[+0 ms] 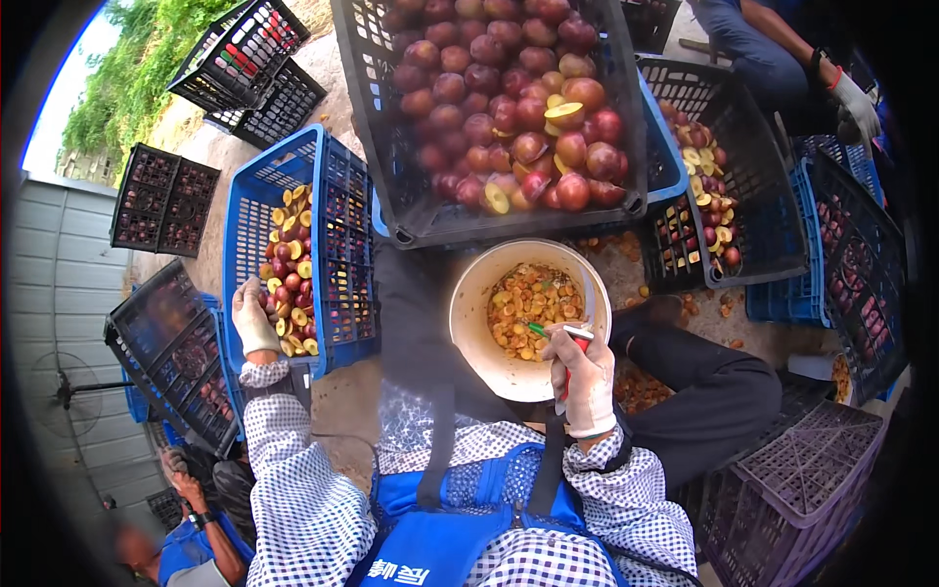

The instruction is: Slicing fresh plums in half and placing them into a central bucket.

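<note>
My left hand [253, 319], in a pale glove, is at the near left side of a blue crate [323, 147] of halved plums [291, 279]. Its fingers look stretched out, and I see nothing held in them. Over a white bucket [460, 313], my right hand [587, 380], gloved too, is closed around a small hand tool [577, 334] with red, white and green parts; the fingers hide much of its shape. Plum pits and scraps [528, 298] lie in the bucket, which stands between my legs. Just beyond it, a tilted black crate [391, 210] holds whole plums with a few cut ones [518, 117].
Another black crate [773, 225] with halved plums is at the right. Purple crates [807, 465] stand lower right; dark crates [166, 201] of plums line the left. Other people sit at the upper right [753, 44] and lower left [210, 538]. Scraps litter the floor.
</note>
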### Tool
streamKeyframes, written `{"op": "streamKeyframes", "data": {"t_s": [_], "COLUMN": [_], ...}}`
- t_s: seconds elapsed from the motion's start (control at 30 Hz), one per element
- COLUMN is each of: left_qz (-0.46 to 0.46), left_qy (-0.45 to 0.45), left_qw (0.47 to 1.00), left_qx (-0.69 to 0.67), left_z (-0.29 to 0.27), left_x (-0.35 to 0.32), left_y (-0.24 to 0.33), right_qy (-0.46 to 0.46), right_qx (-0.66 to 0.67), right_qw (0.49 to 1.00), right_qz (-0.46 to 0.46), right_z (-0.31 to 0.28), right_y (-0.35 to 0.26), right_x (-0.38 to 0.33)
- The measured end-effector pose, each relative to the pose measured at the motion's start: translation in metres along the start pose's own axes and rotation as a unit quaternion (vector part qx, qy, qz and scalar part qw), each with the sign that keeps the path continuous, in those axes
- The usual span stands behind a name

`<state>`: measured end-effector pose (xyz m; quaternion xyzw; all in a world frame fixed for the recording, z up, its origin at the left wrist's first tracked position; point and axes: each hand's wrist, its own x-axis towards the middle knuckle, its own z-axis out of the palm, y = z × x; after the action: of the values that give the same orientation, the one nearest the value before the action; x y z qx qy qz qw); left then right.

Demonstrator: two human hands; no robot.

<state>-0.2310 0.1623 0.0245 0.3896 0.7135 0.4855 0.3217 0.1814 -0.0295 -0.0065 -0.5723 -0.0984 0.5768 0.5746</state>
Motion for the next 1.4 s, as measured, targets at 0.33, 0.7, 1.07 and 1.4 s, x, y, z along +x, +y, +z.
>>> {"op": "streamKeyframes", "data": {"t_s": [0.33, 0.7, 1.07, 1.4], "left_qz": [0.263, 0.329, 0.482, 0.261], "left_qy": [-0.405, -0.176, -0.188, -0.162], "left_qw": [0.869, 0.896, 0.745, 0.843], "left_qx": [0.112, 0.241, 0.421, 0.441], "left_z": [0.248, 0.225, 0.26, 0.361], "left_x": [-0.107, -0.101, -0.048, -0.019], "left_y": [0.08, 0.068, 0.094, 0.089], "right_qy": [0.018, 0.035, 0.003, 0.016], "right_qx": [-0.03, -0.016, -0.014, -0.083], "right_qw": [0.999, 0.999, 0.997, 0.993], "right_qz": [0.011, 0.025, 0.073, 0.08], "right_z": [-0.002, -0.007, -0.005, -0.002], "right_y": [0.011, 0.009, 0.015, 0.027], "right_x": [0.006, 0.009, 0.013, 0.023]}}
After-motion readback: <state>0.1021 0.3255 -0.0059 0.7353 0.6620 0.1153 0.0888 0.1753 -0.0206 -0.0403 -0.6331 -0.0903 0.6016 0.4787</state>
